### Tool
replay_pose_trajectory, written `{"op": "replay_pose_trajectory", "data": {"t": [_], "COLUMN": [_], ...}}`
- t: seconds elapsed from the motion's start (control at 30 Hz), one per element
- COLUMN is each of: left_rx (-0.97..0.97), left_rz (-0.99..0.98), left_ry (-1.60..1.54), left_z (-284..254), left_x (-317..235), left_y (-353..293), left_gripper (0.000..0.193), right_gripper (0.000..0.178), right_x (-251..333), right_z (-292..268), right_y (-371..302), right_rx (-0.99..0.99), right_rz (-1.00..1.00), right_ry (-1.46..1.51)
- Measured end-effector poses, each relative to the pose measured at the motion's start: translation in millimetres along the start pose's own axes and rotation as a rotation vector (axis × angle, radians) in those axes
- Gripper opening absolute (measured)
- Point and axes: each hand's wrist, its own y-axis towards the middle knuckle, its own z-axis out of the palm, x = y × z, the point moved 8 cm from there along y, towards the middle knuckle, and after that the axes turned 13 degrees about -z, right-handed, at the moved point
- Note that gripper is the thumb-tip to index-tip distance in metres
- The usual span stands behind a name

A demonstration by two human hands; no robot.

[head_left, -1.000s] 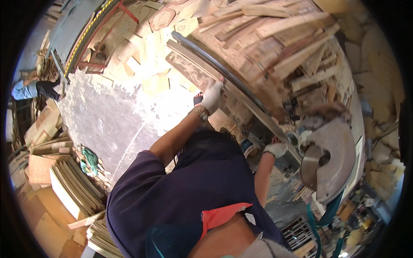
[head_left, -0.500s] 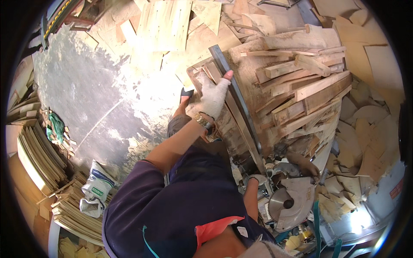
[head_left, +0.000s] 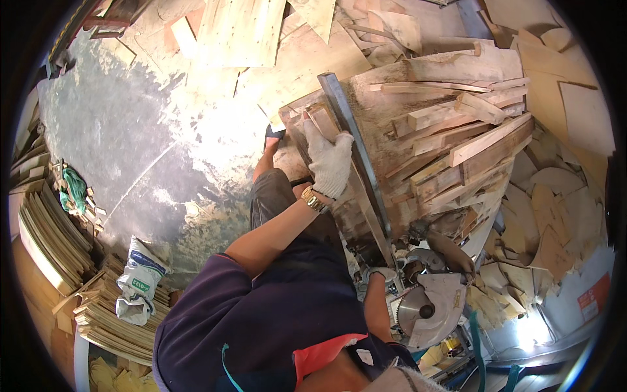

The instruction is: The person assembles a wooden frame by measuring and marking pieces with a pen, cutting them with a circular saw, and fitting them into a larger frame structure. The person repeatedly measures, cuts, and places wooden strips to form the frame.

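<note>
A long wooden strip (head_left: 369, 206) lies lengthwise along a straight metal bar (head_left: 356, 140), running from the far middle toward a circular-blade saw (head_left: 434, 307). My left hand (head_left: 330, 160), in a whitish knitted glove with bare fingertips showing, grips the strip near its far end, the thumb side against the metal bar. Another wood piece (head_left: 299, 134) sits to the left of that hand. My right hand (head_left: 382, 273), gloved too, is closed at the strip's near end, just beyond the saw's toothed blade (head_left: 413, 310); its fingers are partly hidden.
Offcut wood pieces (head_left: 477, 140) are heaped right of the bar. Plywood sheets (head_left: 235, 32) cover the floor ahead, with scrap panels (head_left: 552, 222) at far right. Stacked curved boards (head_left: 55, 228) and a white sack (head_left: 140, 281) stand at left. A foot (head_left: 274, 132) shows beside the bench.
My left hand has moved back along the strip toward the saw, its thumb now lower beside the metal bar. The whole view has shifted slightly. My right hand stays by the blade.
</note>
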Motion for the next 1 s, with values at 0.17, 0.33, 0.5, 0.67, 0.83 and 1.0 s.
{"op": "replay_pose_trajectory", "data": {"t": [0.17, 0.33, 0.5, 0.67, 0.83, 1.0], "left_rx": [0.416, 1.227, 1.447, 1.295, 1.182, 1.159], "left_rz": [-0.007, -0.134, -0.15, -0.159, -0.152, -0.14], "left_ry": [-0.434, -0.85, -0.997, -0.978, -0.987, -0.97], "left_z": [0, 25, 51, 52, 46, 37], "left_x": [18, 16, 23, 28, 25, 16], "left_y": [29, 54, 54, 56, 55, 50], "left_gripper": [0.094, 0.09, 0.076, 0.065, 0.061, 0.062], "right_gripper": [0.085, 0.085, 0.086, 0.086, 0.086, 0.08], "right_x": [-2, -4, -5, -5, -6, 2], "right_z": [-2, -4, 0, 4, 4, 6], "right_y": [-1, 2, 2, 5, 8, -5], "right_rx": [0.0, 0.004, 0.025, 0.047, 0.072, 0.078], "right_rz": [0.047, 0.055, 0.059, 0.063, 0.072, 0.096], "right_ry": [0.017, 0.021, 0.03, 0.05, 0.065, 0.09]}}
